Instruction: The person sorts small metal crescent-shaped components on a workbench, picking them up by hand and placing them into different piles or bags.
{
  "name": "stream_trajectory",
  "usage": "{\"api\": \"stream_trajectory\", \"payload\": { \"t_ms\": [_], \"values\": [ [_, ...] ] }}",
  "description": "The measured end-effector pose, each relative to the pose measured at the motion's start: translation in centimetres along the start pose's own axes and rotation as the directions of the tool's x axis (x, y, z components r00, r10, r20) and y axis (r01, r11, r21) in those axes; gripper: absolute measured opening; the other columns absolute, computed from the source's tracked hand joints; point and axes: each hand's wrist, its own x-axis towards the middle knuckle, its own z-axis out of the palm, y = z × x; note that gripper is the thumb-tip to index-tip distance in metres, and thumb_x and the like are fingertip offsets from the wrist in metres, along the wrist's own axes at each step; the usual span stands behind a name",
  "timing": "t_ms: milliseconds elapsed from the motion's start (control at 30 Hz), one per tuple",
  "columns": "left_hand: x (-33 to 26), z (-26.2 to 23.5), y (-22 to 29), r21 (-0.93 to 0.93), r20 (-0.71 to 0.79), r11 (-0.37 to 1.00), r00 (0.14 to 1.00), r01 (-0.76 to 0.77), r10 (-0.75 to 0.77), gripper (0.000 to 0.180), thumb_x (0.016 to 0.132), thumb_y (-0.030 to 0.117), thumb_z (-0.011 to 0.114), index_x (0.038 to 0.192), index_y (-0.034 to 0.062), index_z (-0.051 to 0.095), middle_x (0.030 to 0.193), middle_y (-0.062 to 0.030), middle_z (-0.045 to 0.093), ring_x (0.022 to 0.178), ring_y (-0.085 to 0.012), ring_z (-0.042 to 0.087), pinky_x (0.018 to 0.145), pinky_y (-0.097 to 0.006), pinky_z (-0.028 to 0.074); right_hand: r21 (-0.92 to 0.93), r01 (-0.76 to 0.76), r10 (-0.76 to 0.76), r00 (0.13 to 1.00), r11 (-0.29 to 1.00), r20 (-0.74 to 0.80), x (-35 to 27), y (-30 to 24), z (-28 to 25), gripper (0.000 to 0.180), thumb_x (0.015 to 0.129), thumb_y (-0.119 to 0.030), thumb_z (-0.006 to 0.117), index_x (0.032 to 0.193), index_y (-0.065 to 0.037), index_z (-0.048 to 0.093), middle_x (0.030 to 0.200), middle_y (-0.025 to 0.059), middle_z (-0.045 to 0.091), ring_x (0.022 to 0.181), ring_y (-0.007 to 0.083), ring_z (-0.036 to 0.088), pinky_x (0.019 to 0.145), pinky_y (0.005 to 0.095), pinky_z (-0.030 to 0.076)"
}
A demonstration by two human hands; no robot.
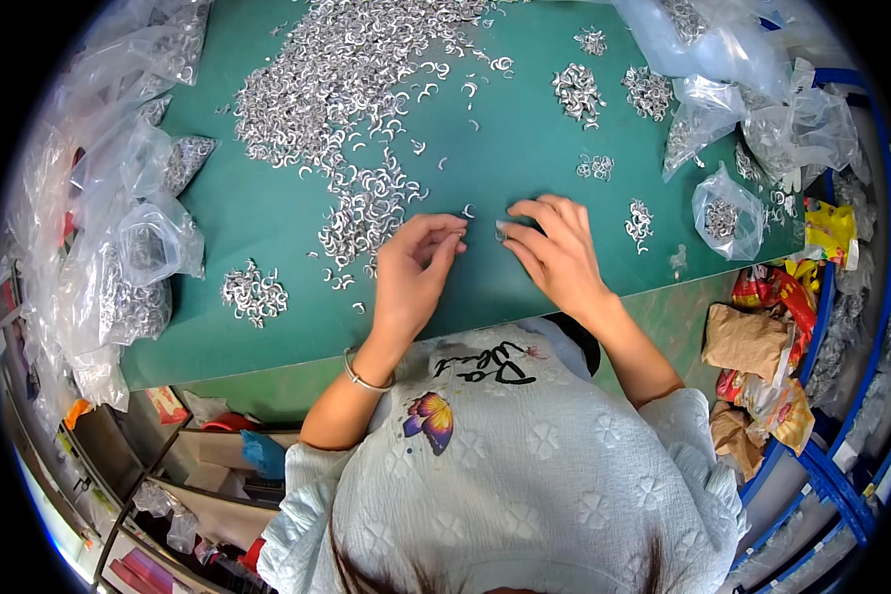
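Observation:
My left hand (418, 269) is closed at the right edge of a pile of small silver crescent-shaped metal pieces (317, 104). Its thumb and fingertips come together, and whatever may be between them is hidden. Just past those fingertips a single crescent piece (468, 211) lies on the green tabletop (505, 158). To the right, my right hand (556, 249) has its fingers bent, with a small shiny metal piece (501, 232) at the thumb and fingertips. A short gap separates the two hands.
Smaller heaps of metal pieces (578, 94) sit at the right, and another heap (255, 294) at the near left. Clear plastic bags of pieces (148, 252) crowd the left edge. An opened bag (728, 213) stands at the right. Blue shelving (861, 396) rises beyond the right edge.

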Motion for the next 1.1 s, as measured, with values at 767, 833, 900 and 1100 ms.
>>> {"api": "stream_trajectory", "payload": {
  "t_ms": [767, 833, 900, 1100],
  "values": [
    [0.0, 1.6, 0.6, -0.185, 0.114, 0.977, 0.99, 0.103, -0.083, 0.031, 0.091, -0.006, 0.056, 0.121, -0.0074, 0.052, 0.096, -0.0115, 0.067, 0.083, -0.0144, 0.066, 0.076, -0.026, 0.054, 0.286, -0.141, 0.162, 0.985, 0.948, -0.052, 1.2, -2.2, -1.9, 0.032, 0.074, -0.004, 0.074, 0.105, -0.006, 0.068, 0.101, 0.0088, 0.063, 0.091, 0.0257, 0.057, 0.08, 0.0352, 0.043],
    [-0.1, 1.5, 0.9, -0.186, 0.129, 0.978, 0.989, 0.096, -0.072, 0.031, 0.091, -0.007, 0.055, 0.122, -0.0072, 0.052, 0.097, -0.0119, 0.067, 0.084, -0.0144, 0.066, 0.077, -0.026, 0.054, 0.328, -0.152, 0.17, 0.985, 0.933, -0.026, 1.4, -2.6, -1.3, 0.024, 0.074, -0.003, 0.074, 0.097, -0.005, 0.069, 0.093, 0.0078, 0.064, 0.087, 0.0255, 0.057, 0.08, 0.0348, 0.043],
    [-0.4, 1.4, 1.1, -0.183, 0.129, 0.98, 0.99, 0.075, -0.052, 0.03, 0.091, -0.007, 0.055, 0.122, -0.0071, 0.052, 0.097, -0.0125, 0.067, 0.085, -0.0146, 0.066, 0.078, -0.027, 0.055, 0.414, -0.197, 0.223, 0.975, 0.889, -0.016, 1.1, -2.1, -0.3, 0.02, 0.073, -0.003, 0.074, 0.093, -0.004, 0.069, 0.089, 0.0068, 0.065, 0.085, 0.025, 0.058, 0.079, 0.0348, 0.043],
    [-0.7, 1.7, 1.0, -0.095, 0.114, 0.994, 0.993, 0.051, -0.04, 0.031, 0.094, -0.004, 0.054, 0.124, -0.0073, 0.051, 0.099, -0.0149, 0.068, 0.088, -0.0167, 0.067, 0.078, -0.027, 0.053, 0.363, -0.193, 0.203, 0.979, 0.912, 0.01, 1.4, -2.5, -0.7, 0.014, 0.073, -0.003, 0.075, 0.084, -0.005, 0.067, 0.086, 0.0046, 0.065, 0.083, 0.0234, 0.057, 0.077, 0.0329, 0.041]
  ]
}}
